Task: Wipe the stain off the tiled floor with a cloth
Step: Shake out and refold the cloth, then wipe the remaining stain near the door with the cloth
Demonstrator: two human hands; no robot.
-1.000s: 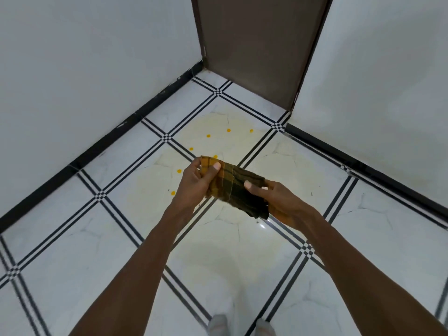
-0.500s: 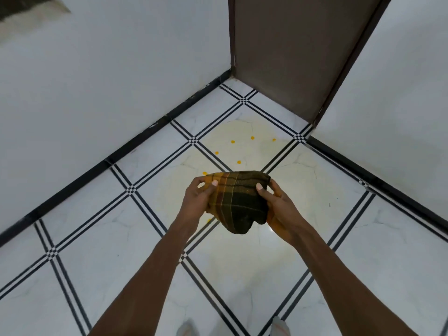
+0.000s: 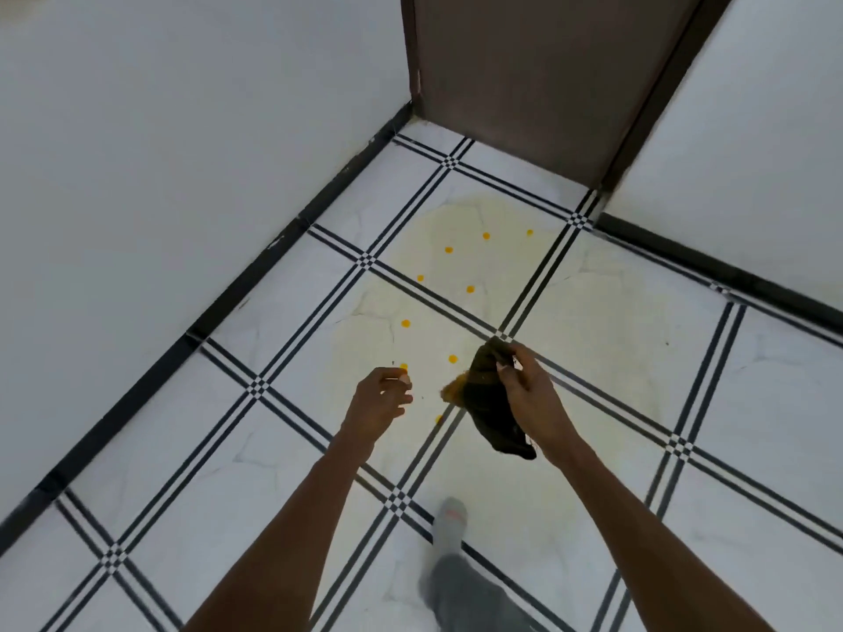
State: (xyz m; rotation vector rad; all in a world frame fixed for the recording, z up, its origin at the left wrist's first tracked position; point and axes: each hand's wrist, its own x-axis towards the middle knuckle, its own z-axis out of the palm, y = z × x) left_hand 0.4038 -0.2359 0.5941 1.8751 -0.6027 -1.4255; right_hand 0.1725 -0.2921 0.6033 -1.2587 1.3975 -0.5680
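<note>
Cloth in hand, no wiping begun yet

Your right hand (image 3: pixel 529 394) grips the dark cloth (image 3: pixel 488 403) with fingers curled round its top, the rest hanging free in the air; your left hand (image 3: pixel 381 396) holds nothing, fingers loosely curled. The stain (image 3: pixel 438 339), a pale yellow film with orange drops, spreads over the tiled floor (image 3: pixel 182 449) from your hands toward 12 o'clock, and all of it looks left to wipe

No text, label, brand, number or sign can be read anywhere in the head view, on any surface.
</note>
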